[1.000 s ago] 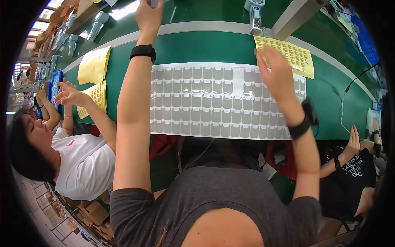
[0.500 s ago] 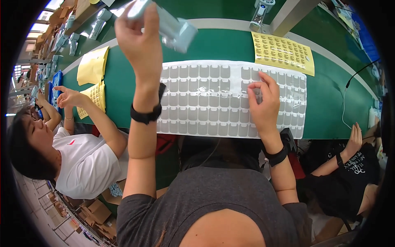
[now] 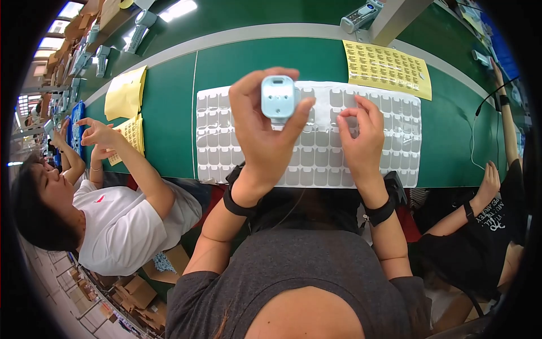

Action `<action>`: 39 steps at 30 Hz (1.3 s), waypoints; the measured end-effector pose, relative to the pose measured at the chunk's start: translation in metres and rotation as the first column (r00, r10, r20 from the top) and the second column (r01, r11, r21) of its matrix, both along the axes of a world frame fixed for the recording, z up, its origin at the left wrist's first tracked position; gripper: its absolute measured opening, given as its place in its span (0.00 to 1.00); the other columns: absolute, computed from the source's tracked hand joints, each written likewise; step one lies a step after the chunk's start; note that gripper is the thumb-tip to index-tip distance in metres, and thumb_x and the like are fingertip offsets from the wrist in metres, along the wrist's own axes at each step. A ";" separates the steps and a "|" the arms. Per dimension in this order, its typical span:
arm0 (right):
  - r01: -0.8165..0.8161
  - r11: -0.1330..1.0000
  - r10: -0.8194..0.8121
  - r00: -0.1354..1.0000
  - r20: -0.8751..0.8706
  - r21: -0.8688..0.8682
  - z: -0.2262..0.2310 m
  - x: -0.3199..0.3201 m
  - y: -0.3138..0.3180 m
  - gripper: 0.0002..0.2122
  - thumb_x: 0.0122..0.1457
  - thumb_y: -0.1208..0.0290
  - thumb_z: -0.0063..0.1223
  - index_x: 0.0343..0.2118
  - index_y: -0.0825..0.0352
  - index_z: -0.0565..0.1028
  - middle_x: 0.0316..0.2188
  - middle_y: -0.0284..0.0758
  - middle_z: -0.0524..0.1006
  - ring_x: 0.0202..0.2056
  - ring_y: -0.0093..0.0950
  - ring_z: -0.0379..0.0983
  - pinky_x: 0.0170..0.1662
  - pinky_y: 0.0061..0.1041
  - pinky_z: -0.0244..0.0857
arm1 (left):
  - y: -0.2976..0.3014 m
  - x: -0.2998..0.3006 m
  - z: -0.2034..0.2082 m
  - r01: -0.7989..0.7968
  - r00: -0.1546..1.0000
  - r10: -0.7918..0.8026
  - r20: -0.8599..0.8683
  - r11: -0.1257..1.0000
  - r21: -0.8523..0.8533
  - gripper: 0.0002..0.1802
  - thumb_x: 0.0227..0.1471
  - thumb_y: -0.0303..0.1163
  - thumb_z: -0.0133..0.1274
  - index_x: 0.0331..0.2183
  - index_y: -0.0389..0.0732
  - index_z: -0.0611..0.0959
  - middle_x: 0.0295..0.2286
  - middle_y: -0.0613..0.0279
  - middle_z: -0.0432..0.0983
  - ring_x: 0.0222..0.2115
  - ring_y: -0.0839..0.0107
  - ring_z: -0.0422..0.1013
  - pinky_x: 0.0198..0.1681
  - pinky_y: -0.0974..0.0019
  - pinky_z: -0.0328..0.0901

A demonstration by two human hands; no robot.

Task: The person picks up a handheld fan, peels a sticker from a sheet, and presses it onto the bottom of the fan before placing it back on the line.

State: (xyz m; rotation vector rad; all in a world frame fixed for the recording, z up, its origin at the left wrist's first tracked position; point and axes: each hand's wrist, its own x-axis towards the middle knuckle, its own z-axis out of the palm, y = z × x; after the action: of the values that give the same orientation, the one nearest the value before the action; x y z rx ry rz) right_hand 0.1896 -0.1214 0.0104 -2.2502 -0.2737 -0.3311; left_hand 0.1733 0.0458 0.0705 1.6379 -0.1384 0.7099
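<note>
Thumb and fingers of the left hand [image 3: 262,144] curl firmly round a pale blue device [image 3: 278,97], holding it above the label sheet [image 3: 320,150] with one slotted end facing the camera. The right hand [image 3: 365,135] is over the sheet's right half, fingers bent, thumb and forefinger tips narrowly apart, though whether they pinch a label one cannot tell. Under the sheet is the green table [image 3: 240,61], with a yellow sheet [image 3: 387,66] at its far right edge and, well to the left, yellow paper [image 3: 125,93] near a white-shirted co-worker [image 3: 127,226].
</note>
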 end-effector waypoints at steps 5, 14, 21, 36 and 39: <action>0.017 1.000 -0.017 0.999 0.048 -0.007 -0.004 -0.002 0.002 0.05 0.50 0.76 0.57 0.32 0.68 0.76 0.45 0.42 0.72 0.46 0.38 0.70 0.48 0.31 0.65 | -0.005 -0.006 -0.005 0.021 1.000 -0.020 -0.010 0.985 0.169 0.32 0.45 0.24 0.63 0.46 0.35 0.60 0.38 0.53 0.67 0.37 0.70 0.67 0.41 0.69 0.65; 0.028 0.998 -0.028 1.000 0.002 0.049 -0.001 -0.001 0.000 0.05 0.50 0.77 0.57 0.32 0.68 0.76 0.44 0.41 0.72 0.46 0.38 0.70 0.47 0.31 0.66 | -0.003 -0.006 -0.011 0.022 1.000 -0.016 -0.027 0.969 0.247 0.32 0.46 0.27 0.62 0.49 0.35 0.63 0.37 0.54 0.67 0.36 0.68 0.68 0.39 0.68 0.64; 0.000 1.000 0.000 1.000 0.005 0.019 0.003 -0.003 0.005 0.03 0.50 0.78 0.56 0.29 0.68 0.76 0.44 0.41 0.72 0.46 0.38 0.70 0.48 0.30 0.65 | 0.000 -0.005 -0.014 0.028 1.000 -0.024 -0.018 0.970 0.242 0.32 0.46 0.27 0.61 0.50 0.34 0.64 0.38 0.53 0.67 0.36 0.66 0.68 0.39 0.66 0.64; 0.067 0.600 0.576 0.655 -0.489 0.797 0.134 0.006 -0.006 0.10 0.50 0.82 0.59 0.35 0.70 0.71 0.26 0.30 0.75 0.31 0.16 0.72 0.36 0.13 0.66 | -0.002 -0.006 -0.015 0.228 0.969 -0.241 0.048 0.954 0.195 0.37 0.54 0.58 0.44 0.47 0.30 0.67 0.41 0.46 0.65 0.41 0.55 0.63 0.46 0.58 0.59; 0.061 0.634 0.563 0.647 -0.515 0.771 0.138 0.011 0.001 0.14 0.48 0.82 0.61 0.36 0.68 0.69 0.26 0.31 0.76 0.30 0.16 0.72 0.35 0.13 0.67 | -0.005 -0.006 -0.016 0.241 0.965 -0.256 0.055 0.950 0.200 0.38 0.54 0.60 0.42 0.47 0.30 0.67 0.41 0.46 0.66 0.41 0.54 0.63 0.45 0.58 0.59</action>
State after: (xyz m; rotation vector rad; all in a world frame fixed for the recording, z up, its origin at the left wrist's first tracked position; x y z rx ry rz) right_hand 0.2006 -0.1208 0.1487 -1.3063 -0.0270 0.5728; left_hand 0.1677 0.0408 0.0546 1.7366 -0.4764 0.5814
